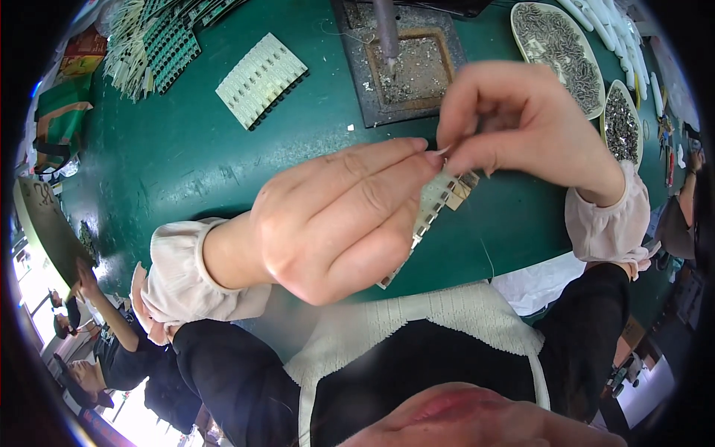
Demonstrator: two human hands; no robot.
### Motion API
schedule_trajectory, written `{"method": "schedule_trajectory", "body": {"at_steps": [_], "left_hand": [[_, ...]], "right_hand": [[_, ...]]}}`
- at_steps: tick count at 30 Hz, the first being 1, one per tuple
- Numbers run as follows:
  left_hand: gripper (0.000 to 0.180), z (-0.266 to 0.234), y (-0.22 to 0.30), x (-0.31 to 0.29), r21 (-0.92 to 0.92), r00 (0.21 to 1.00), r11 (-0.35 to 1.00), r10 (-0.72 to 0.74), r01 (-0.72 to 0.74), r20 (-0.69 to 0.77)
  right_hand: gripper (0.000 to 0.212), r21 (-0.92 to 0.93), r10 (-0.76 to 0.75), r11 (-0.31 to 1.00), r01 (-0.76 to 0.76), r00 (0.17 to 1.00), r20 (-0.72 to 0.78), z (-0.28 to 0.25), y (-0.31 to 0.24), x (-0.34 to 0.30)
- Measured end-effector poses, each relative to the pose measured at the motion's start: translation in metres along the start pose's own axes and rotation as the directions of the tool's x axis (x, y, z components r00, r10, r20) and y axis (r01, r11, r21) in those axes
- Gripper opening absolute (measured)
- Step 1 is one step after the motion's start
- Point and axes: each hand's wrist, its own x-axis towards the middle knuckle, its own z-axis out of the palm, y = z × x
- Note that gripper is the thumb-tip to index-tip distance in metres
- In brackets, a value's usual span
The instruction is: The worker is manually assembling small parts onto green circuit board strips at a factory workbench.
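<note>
Over the green counter [171, 156], a worker's left hand [335, 216] is grasping a pale panel [430, 195] and mostly covering it. The right hand [521, 134] is curling at the panel's far end; whether its grip is holding anything cannot be told. A slackening left grip could be letting the panel twist.

Pale circuit board [431, 192], slanted, small metal tabs [427, 223] along one edge, mostly out of sight beneath left hand [335, 216]

Pale board [433, 195] mostly hidden beneath the left fingers [372, 197], tiny sliver [442, 151] near right fingers [480, 152] indistinct.
</note>
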Motion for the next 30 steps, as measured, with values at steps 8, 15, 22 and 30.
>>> {"method": "schedule_trajectory", "body": {"at_steps": [8,15,22,30], "left_hand": [[0.017,-0.006,0.000,-0.003,-0.082,0.994,0.992,-0.095,0.099,0.057],[0.011,-0.025,-0.006,0.010,-0.260,0.391,0.300,-0.801,0.918,0.453],[0.019,-0.022,-0.022,0.004,-0.773,0.249,-0.385,-0.792,0.505,0.557],[0.023,-0.023,-0.023,0.004,-0.802,0.280,-0.393,-0.791,0.450,0.545]], "right_hand": [[0.014,0.312,0.285,0.914,-0.261,0.958,-0.034,-0.008,-0.008,0.000],[0.014,0.120,0.208,0.974,-0.191,0.967,-0.148,0.000,-0.009,0.004],[0.008,-0.203,-0.034,0.978,-0.055,0.912,-0.410,0.017,-0.005,0.000],[0.013,-0.269,-0.105,0.963,-0.002,0.918,-0.383,0.019,-0.010,0.005]]}}
